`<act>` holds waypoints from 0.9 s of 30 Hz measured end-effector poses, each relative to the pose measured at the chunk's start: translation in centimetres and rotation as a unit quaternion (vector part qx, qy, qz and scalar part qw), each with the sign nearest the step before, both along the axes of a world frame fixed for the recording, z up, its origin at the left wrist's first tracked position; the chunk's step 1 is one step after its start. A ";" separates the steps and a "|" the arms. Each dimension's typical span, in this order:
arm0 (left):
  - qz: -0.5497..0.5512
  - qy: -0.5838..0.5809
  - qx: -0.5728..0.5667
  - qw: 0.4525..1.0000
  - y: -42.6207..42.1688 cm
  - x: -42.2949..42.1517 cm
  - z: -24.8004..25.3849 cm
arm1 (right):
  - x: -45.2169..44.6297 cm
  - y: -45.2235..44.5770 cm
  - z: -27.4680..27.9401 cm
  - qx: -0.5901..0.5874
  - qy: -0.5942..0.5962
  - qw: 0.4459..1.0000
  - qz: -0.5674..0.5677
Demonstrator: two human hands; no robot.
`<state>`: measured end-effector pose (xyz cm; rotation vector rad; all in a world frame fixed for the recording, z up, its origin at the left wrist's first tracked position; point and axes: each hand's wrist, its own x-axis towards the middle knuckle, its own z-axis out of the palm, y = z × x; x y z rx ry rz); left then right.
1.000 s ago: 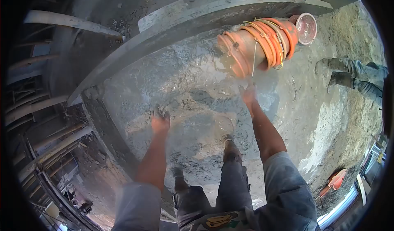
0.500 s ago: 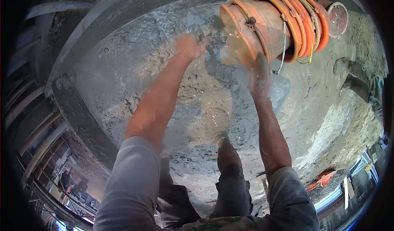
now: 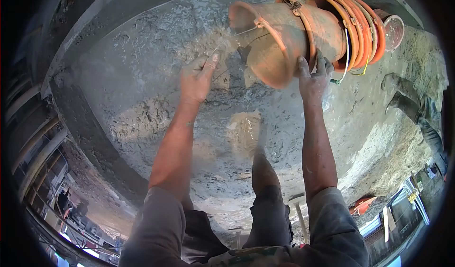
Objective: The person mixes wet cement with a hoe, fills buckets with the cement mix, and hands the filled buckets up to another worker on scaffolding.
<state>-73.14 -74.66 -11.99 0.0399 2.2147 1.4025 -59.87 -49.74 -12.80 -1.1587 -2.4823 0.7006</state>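
Observation:
Several orange buckets lie nested on their sides in a row on wet cement. My left hand (image 3: 196,80) is closed on the thin wire handle (image 3: 245,31) of the foremost bucket (image 3: 289,27), whose mouth faces left. That bucket sits partly inside the second bucket (image 3: 329,30). My right hand (image 3: 314,82) grips the lower part of the second bucket's rim, thumb on one side and fingers on the other. Behind it are more nested orange buckets (image 3: 362,35), with a white-and-green handle and yellow cord hanging from them.
A pale reddish bucket (image 3: 393,32) stands at the row's far end. Another person's muddy legs (image 3: 403,96) are at the right. Wet grey cement (image 3: 156,87) surrounds my feet, bordered by a raised concrete edge (image 3: 85,125) at left. An orange object (image 3: 364,205) lies lower right.
My left hand has moved left and toward me with the wire handle. The foremost bucket has slid left, farther out of the second one. My right hand has shifted right onto the second rim.

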 end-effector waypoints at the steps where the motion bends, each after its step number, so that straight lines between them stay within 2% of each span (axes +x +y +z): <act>1: 0.024 -0.007 -0.008 1.000 -2.7 -0.3 0.2 | -0.2 -0.4 0.1 0.013 -0.011 1.000 0.012; 2: 0.049 -0.009 -0.018 0.999 -5.5 -0.4 0.5 | 0.0 -0.2 -0.2 -0.050 -0.005 0.999 -0.007; 5: 0.082 -0.077 -0.106 0.988 -12.4 -0.1 0.6 | -0.1 -2.0 -0.1 0.145 -0.017 0.989 -0.006; 6: 0.090 -0.073 -0.103 0.988 -13.5 0.3 1.0 | -1.1 -3.5 2.1 0.168 0.016 0.986 0.003; 9: 0.098 -0.036 -0.076 0.992 -13.7 1.7 0.4 | -3.1 -7.5 3.2 0.016 0.066 0.981 0.180; 10: 0.094 -0.005 -0.060 0.994 -13.1 1.8 0.2 | -3.5 -8.8 0.7 -0.006 0.031 0.993 0.111; 11: 0.073 -0.037 -0.065 0.995 -12.3 2.1 0.0 | -3.9 -8.5 -1.8 -0.106 0.031 0.993 0.045; 13: 0.007 -0.075 -0.051 0.996 -9.1 3.3 1.2 | -4.0 -6.9 -5.6 -0.304 0.015 0.949 -0.088; 14: -0.045 -0.083 -0.029 0.995 -7.1 4.1 2.0 | -4.6 -6.7 -3.3 -0.403 -0.011 0.904 -0.145; 15: -0.130 -0.006 -0.102 0.986 -5.2 5.1 2.4 | -3.5 -7.0 -3.4 -0.421 -0.024 0.894 -0.152; 16: -0.212 0.073 -0.168 0.960 -3.6 6.0 2.7 | -2.3 -7.0 -3.4 -0.437 -0.037 0.885 -0.158; 19: -0.181 -0.097 -0.149 0.967 -0.9 7.8 1.5 | 0.8 -6.6 -2.8 -0.448 0.013 0.880 -0.156; 21: -0.254 -0.090 -0.076 0.960 0.2 7.7 1.5 | 2.7 -5.8 -2.2 -0.436 0.023 0.880 -0.185; 23: -0.281 -0.050 -0.095 0.954 0.0 10.1 1.4 | 5.3 -5.0 0.5 -0.404 -0.028 0.885 -0.230; 25: -0.242 0.066 -0.194 0.948 -0.7 13.1 -2.2 | 8.3 -5.2 0.7 -0.370 0.003 0.890 -0.265; 26: -0.299 0.015 -0.150 0.942 -1.2 11.7 -4.0 | 9.1 -5.6 0.4 -0.351 0.017 0.892 -0.283; 27: -0.350 -0.042 -0.106 0.930 -1.7 10.3 -5.7 | 8.6 -6.1 -0.3 -0.305 -0.021 0.903 -0.302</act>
